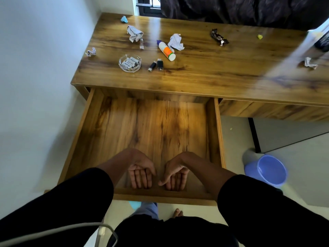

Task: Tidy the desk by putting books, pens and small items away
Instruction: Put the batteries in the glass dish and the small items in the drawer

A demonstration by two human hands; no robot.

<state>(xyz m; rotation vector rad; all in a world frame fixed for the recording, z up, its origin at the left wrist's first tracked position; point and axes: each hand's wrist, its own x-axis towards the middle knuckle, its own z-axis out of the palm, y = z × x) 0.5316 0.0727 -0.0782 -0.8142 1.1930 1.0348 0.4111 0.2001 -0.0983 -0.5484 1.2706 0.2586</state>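
The wooden desk (pixel 204 73) has its left drawer (pixel 216 132) pulled far out, with nothing inside it. My left hand (pixel 140 175) and my right hand (pixel 175 176) are both inside the drawer at its near end, palms turned up, fingers straight against the inner face of the front panel. Neither holds anything. On the desktop lie a glass dish with batteries (pixel 130 63), two black USB sticks (pixel 156 65) and a white-and-orange glue bottle (pixel 167 51).
Crumpled papers (pixel 134 33) (pixel 175 42) (pixel 91 51) (pixel 310 63), a blue scrap (pixel 124 19), a dark snack wrapper (pixel 219 37) and a yellow bit (pixel 260 36) litter the desktop. A blue bucket (pixel 267 171) stands on the floor right of the drawer. A wall runs along the left.
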